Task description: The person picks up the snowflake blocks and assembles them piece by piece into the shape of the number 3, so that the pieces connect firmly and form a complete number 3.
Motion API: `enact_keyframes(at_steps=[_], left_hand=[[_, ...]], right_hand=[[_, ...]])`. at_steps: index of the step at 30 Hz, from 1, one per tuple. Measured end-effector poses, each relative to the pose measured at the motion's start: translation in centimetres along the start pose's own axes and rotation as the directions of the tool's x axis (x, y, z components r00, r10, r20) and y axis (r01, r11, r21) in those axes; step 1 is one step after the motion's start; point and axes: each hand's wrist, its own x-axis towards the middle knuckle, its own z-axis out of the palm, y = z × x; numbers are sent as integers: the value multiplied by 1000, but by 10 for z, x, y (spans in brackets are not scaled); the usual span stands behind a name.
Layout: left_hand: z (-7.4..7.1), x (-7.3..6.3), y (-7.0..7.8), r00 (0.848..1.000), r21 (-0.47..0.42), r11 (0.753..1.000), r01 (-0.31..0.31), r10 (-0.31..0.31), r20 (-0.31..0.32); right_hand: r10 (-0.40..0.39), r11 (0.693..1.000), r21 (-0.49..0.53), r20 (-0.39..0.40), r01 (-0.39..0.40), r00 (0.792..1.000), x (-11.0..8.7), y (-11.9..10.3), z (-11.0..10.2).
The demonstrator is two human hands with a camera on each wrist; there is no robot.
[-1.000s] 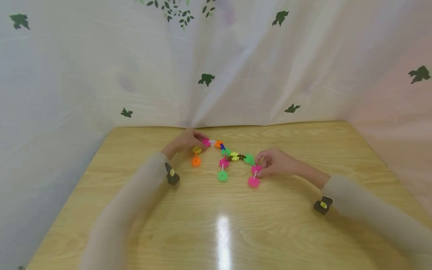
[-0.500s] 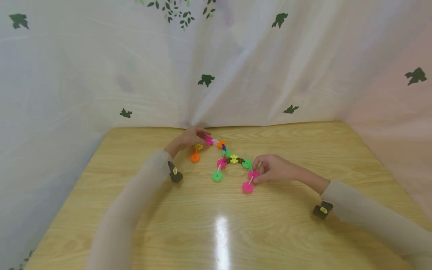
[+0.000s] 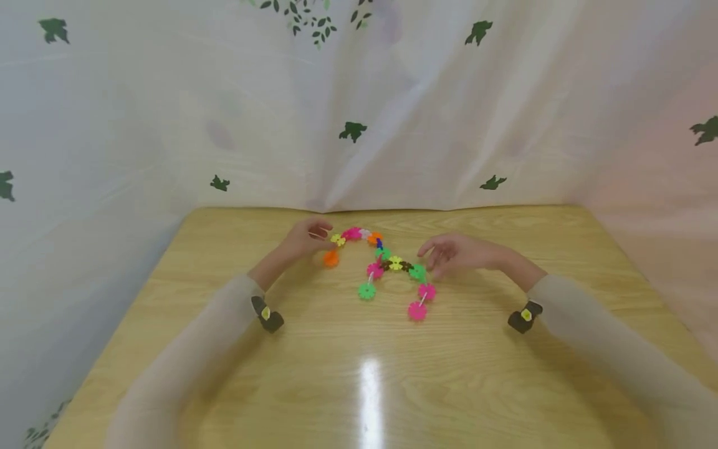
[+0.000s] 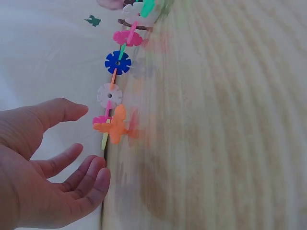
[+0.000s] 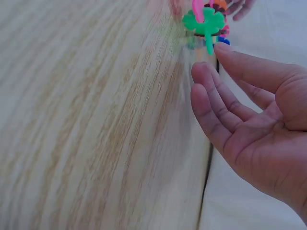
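A chain of interlocking plastic flower discs [image 3: 353, 233] curves across the wooden table in the head view. Its left end drops to an orange disc [image 3: 331, 259]; short branches end in a green disc [image 3: 367, 291] and a pink disc [image 3: 417, 311]. My left hand [image 3: 307, 239] is just left of the chain, nearest a yellow disc [image 3: 338, 239], fingers loosely bent around nothing. Beside the right part hovers my right hand [image 3: 457, 252], near a green disc [image 3: 417, 272], also holding nothing. Both wrist views show a gap between fingers and discs.
The wooden table [image 3: 314, 374] reaches back to a pale hanging curtain [image 3: 415, 125] printed with dark green birds. A dark camera [image 3: 268, 315] is strapped to the left wrist and another camera [image 3: 525, 317] to the right.
Both hands have let go of the discs. My left hand has drawn back to the left, and the right hand has lifted away. Earlier, the chain's right branch was swung leftward and toward the front.
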Motion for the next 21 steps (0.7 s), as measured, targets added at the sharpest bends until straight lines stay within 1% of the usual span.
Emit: enact_keyframes(at_steps=[3,6,8,10,17,21], left_hand=[[0,-7,-6,999,25,999,33,-33,1],[1,-12,-10,997,48,997,66,-68,23],[3,-12,-12,996,65,995,74,-77,39],[5,-14,-13,996,77,994,74,-78,45],[8,-13,-13,998,146,988,50,-56,34],[9,-12,-13,998,159,986,43,-49,36]], right_hand=[[18,1000,24,43,-19,999,9,6,-2],[43,998,51,86,-47,995,16,8,-4],[52,996,61,105,-58,993,18,8,-5],[58,996,64,115,-65,992,20,8,-6],[70,994,70,128,-79,989,25,6,-6],[64,994,80,132,-75,989,27,6,-6]])
